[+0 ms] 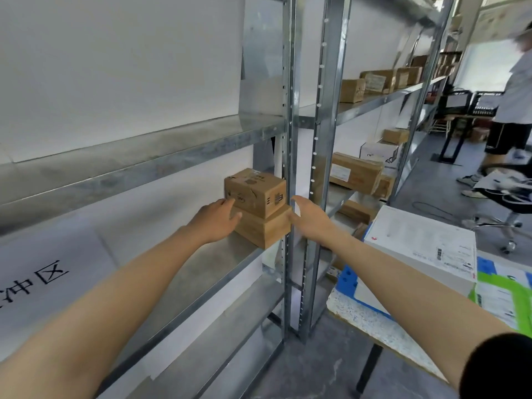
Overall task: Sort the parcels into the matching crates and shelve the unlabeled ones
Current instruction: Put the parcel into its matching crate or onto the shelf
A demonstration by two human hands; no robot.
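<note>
Two brown cardboard parcels sit stacked at the right end of a galvanised metal shelf (201, 272), close against the upright (290, 110) that closes the bay. The upper parcel (254, 191) is the smaller of the two. Its corrugated skin is scuffed and creased on the front face, with dark print on the top and a small black mark on the side turned to the aisle. The lower parcel (263, 228) is wider and plain-sided, and its near corner reaches the shelf's front edge.

A person reaches in with both bare arms. The left hand (214, 218) lies flat against the left side of the stack, fingers straight, fingertips about where the two parcels meet. The right hand (312, 218) is spread wide with the thumb raised, its fingertips touching the right side of the lower parcel just beside the upright. Neither hand curls round either parcel.

To the right, a speckled white counter (362, 315) carries a large white parcel (423, 243) with printed labels near its far edge. More brown boxes (355, 172) line the shelves of the next bay. A second person (515, 96), blurred, stands at the far end of the aisle.
</note>
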